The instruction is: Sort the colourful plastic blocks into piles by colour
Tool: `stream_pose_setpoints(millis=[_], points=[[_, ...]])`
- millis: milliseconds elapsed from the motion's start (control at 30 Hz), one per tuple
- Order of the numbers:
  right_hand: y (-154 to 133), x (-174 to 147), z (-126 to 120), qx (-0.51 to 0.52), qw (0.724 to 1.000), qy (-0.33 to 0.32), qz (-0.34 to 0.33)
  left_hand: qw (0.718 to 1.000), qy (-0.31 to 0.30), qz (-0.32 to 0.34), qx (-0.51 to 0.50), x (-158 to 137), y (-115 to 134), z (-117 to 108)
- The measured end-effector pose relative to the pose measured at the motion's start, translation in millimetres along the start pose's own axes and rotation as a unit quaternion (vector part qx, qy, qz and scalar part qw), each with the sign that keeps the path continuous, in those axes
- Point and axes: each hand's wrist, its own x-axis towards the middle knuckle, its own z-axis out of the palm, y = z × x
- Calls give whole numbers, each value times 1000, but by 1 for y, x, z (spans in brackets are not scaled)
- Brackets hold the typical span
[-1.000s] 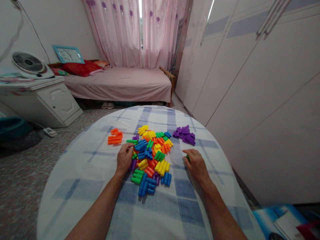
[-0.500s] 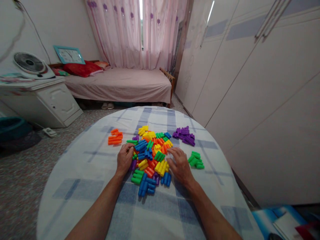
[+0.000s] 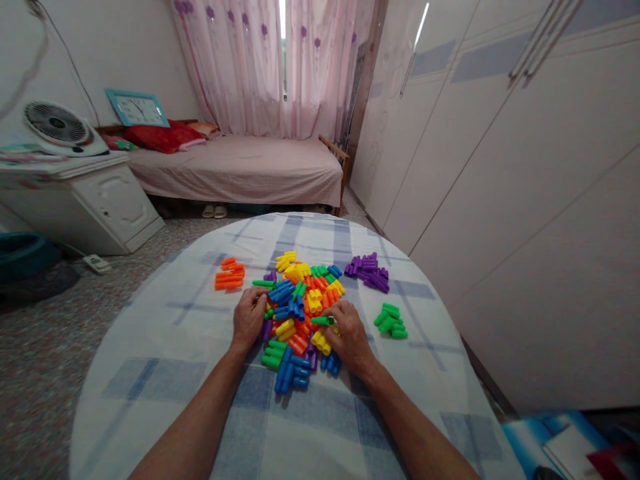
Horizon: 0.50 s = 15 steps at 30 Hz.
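A heaped pile of plastic tube-shaped building blocks in several colours lies between my two hands. My right hand (image 3: 350, 337) has its thumb and fingers closed on a green building block (image 3: 323, 321), tilted just above the pile's right side. Under that hand are yellow blocks (image 3: 321, 342) and blue blocks (image 3: 331, 364). My left hand (image 3: 249, 317) rests against the pile's left edge with curled fingers, beside blue blocks (image 3: 281, 292) and a green block (image 3: 263, 283); whatever its fingertips hold, if anything, is hidden. Joined blue blocks (image 3: 291, 371) lie at the near edge.
Separate groups lie around the pile: orange blocks (image 3: 229, 275) at left, purple blocks (image 3: 369, 272) at far right, green blocks (image 3: 391, 321) at right. They sit on a round table with a checked cloth (image 3: 175, 407). A bed (image 3: 240, 167) and a wardrobe (image 3: 500, 200) stand beyond.
My right hand has moved left and closed on a green block, which is now lifted and turned from where it lay in the pile. My left hand has stayed in place.
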Motion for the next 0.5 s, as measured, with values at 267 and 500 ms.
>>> stream_pose_setpoints(millis=[267,500], points=[[64,-7,-62,-106,947,253,170,1000,-2,6,1,0,-2,0],[115,-30,-76,-130,938,191,257,1000,-1,6,3,0,1,-1]])
